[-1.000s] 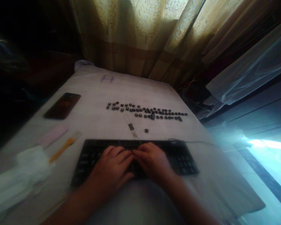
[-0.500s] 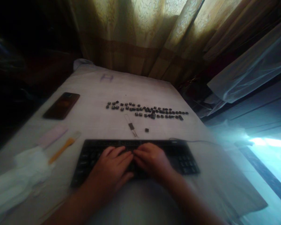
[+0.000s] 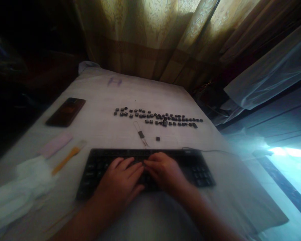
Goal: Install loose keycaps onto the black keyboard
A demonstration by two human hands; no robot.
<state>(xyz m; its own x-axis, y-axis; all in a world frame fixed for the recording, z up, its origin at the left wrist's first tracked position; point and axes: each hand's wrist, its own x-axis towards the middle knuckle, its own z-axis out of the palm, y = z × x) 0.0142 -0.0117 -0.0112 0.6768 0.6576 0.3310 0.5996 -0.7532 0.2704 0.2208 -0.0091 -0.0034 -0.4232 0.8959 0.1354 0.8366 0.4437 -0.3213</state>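
Observation:
A black keyboard [image 3: 190, 167] lies on the white cloth, partly covered by both hands. My left hand [image 3: 121, 180] rests on its middle-left part, fingers stretched out over the keys. Beside it, my right hand [image 3: 163, 169] is closed, its fingertips pressed together near the left fingertips at the keyboard's middle. Whether a key sits between those fingertips is hidden. Just beyond the keyboard lie a single loose keycap [image 3: 158, 138] and a wire keycap puller [image 3: 140, 134]. Farther back, several black keycaps [image 3: 174, 118] are spread in uneven rows.
To the left are a phone [image 3: 66, 112], a pink block [image 3: 55, 144], a brush with an orange handle [image 3: 66, 160] and a crumpled white cloth [image 3: 22, 187]. A cable [image 3: 215, 151] runs right from the keyboard. Patterned curtains [image 3: 145, 33] hang behind the white-covered surface [image 3: 145, 90].
Both hands stay nearly in place on the keyboard, with only a very small shift of the fingers. The view has moved slightly. The loose keycaps and the puller lie as before.

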